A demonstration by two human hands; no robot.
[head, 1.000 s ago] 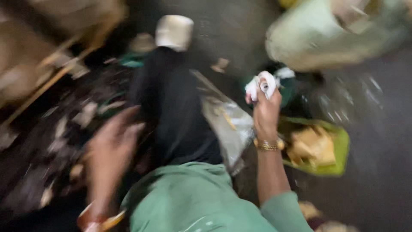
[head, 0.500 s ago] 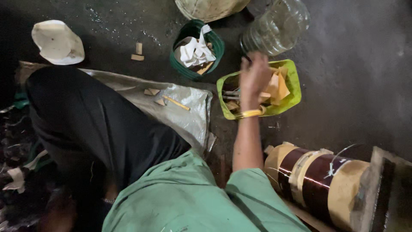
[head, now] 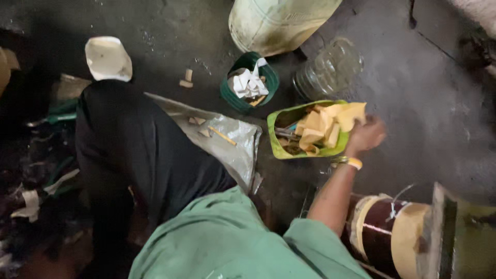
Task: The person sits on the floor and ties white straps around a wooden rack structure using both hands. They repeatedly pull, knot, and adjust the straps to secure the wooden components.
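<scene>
My right hand is at the right end of a lime green tray on the dark floor. Its fingers are closed on a yellowish paper piece that lies on top of several similar yellow pieces in the tray. A yellow band circles that wrist. My left hand is out of sight. I sit on the floor in a green shirt and black trousers.
Beyond the tray stand a round dark green bowl of white paper scraps, a clear glass jar on its side and a large pale container. A grey plastic sheet lies under my leg. A tape-wrapped coil sits at the lower right.
My right hand went from holding a white scrap near the dark green bowl to the lime tray, then slid to the tray's right end and closed on yellow paper. The view swung right.
</scene>
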